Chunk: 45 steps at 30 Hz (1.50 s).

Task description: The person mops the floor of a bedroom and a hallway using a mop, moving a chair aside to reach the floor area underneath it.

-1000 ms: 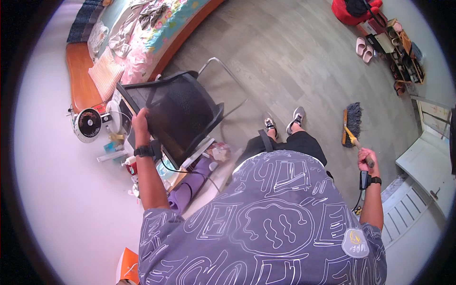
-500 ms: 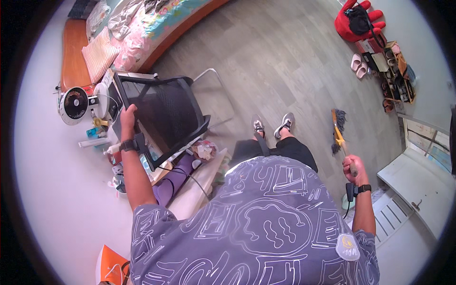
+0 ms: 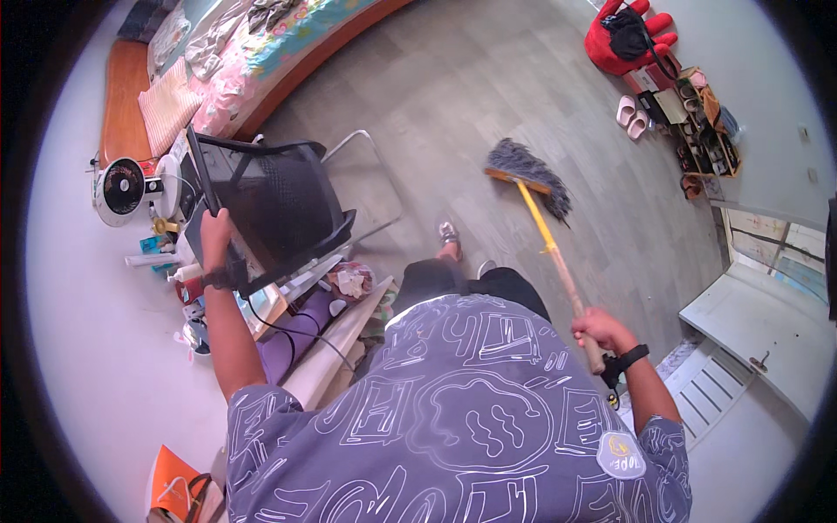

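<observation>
White outlined lettering and line drawings cover the front of the dark grey shirt (image 3: 471,410), with squiggly lines inside a rounded shape at the middle, and a pale patch (image 3: 621,456) near the right sleeve carries smaller printed characters around a yellow figure. Any print on the packages crowded beside the chair is too small to read. The right hand (image 3: 604,331) is closed around the wooden end of the handle of a broom (image 3: 558,266), whose shaggy grey head lies on the floor, ahead of the feet and to their right. The left hand (image 3: 215,235) is curled on the outer frame of the black mesh chair (image 3: 283,200), its fingertips hidden; how tightly they press cannot be told. Compared with 0.5 s ago, the broom head has swung left, from out beyond the right hand to closer in front of the feet, and its wooden block now shows broadside instead of nearly end-on. The right hand has come in nearer the body, while the left remains on the chair. Then, 2 shoes were in plain sight; now the left shoe (image 3: 449,233) shows and the right is mostly covered by the black shorts (image 3: 513,289).
</observation>
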### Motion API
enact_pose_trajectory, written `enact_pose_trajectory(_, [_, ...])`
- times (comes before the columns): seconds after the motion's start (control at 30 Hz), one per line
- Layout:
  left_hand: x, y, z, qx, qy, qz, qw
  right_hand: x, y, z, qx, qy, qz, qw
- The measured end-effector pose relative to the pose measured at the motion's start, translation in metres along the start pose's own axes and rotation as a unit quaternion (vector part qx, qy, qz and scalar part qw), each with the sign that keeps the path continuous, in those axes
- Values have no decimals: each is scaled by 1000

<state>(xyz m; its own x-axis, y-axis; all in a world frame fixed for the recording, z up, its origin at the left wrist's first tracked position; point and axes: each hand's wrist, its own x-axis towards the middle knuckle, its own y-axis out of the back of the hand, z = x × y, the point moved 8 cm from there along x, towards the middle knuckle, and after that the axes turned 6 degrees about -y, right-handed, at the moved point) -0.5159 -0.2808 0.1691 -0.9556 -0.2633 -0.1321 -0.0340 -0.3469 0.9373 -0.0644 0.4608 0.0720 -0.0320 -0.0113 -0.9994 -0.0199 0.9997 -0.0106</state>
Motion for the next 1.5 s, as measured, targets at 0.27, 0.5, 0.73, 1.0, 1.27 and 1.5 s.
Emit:
enact_pose_trajectory(0.27, [-30,-14,-54,101,-10,104,989,-9,-10,139,-387,61,64,918])
enact_pose_trajectory(0.5, [-31,-26,-60,140,-7,98,985,55,115,437,-355,240,167,888])
enact_pose_trajectory(0.73, [-13,-25,-61,164,4,112,980,22,260,419,-327,20,408,852])
enact_pose_trajectory(1.0, [-17,-16,-60,155,-2,138,978,42,281,288,-358,73,360,858])
enact_pose_trajectory(1.27, [-38,-22,-21,111,33,112,987,124,193,208,-326,170,334,868])
enact_pose_trajectory(1.5, [-34,-22,-25,86,-3,132,988,168,105,39,-260,157,215,928])
